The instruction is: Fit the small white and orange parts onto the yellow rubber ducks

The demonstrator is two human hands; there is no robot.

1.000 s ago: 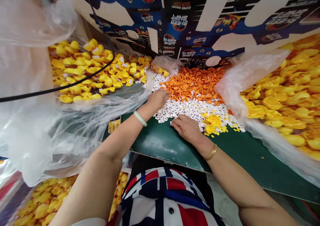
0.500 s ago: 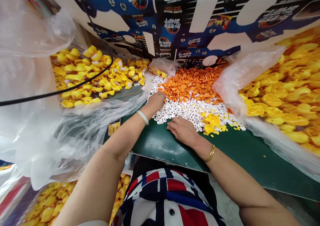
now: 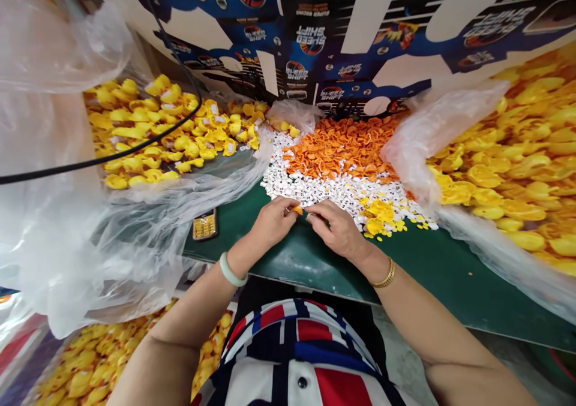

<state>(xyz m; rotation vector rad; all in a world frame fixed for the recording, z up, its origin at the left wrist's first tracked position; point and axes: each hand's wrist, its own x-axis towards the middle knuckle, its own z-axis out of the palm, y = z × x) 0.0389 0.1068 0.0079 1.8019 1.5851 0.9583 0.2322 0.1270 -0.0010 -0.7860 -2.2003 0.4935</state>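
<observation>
Orange piece [image 3: 296, 210] betw. L hand [image 3: 272, 225], R hand [image 3: 336, 229]

Rubber ducks [image 3: 148, 133] upper left, more ducks [image 3: 508, 178] right, small-parts heap [image 3: 342, 178] between, on work board [image 3: 432, 268]; phone [image 3: 205, 224] front left of heap.

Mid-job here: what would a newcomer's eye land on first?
Yellow rubber ducks heap up at right and upper left. At centre, small orange pieces lie beside white ones on a green work surface, where the left hand and right hand meet.
</observation>
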